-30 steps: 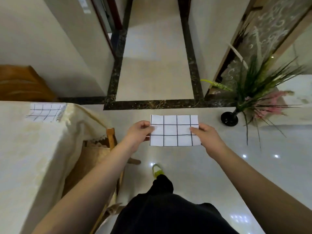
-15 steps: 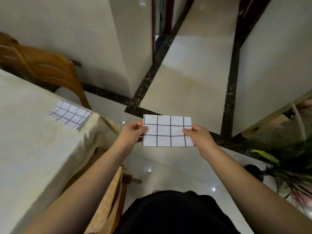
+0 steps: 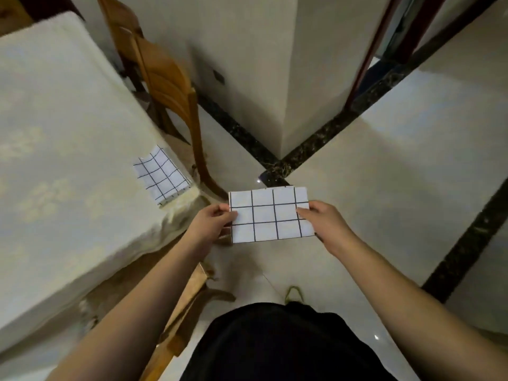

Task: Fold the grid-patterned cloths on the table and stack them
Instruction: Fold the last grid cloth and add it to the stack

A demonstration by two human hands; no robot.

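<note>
Both arms outstretched, the left hand (image 3: 211, 222) and right hand (image 3: 324, 221) pinch the folded white black-gridded cloth (image 3: 270, 214) at nine and three o'clock.

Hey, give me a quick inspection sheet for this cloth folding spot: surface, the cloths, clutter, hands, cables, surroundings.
Surface: table under a pale patterned cover, on the left.
Job's things: one folded grid cloth lies at the table's near corner; a second folded cloth is held in the air over the floor, off the table.
Clutter: nothing seen.
Grippers: left hand pinches the held cloth's left edge, right hand its right edge.
Cables: nothing seen.
Surroundings: wooden chair beside the table, a wall corner, glossy tiled floor with dark border strips.
</note>
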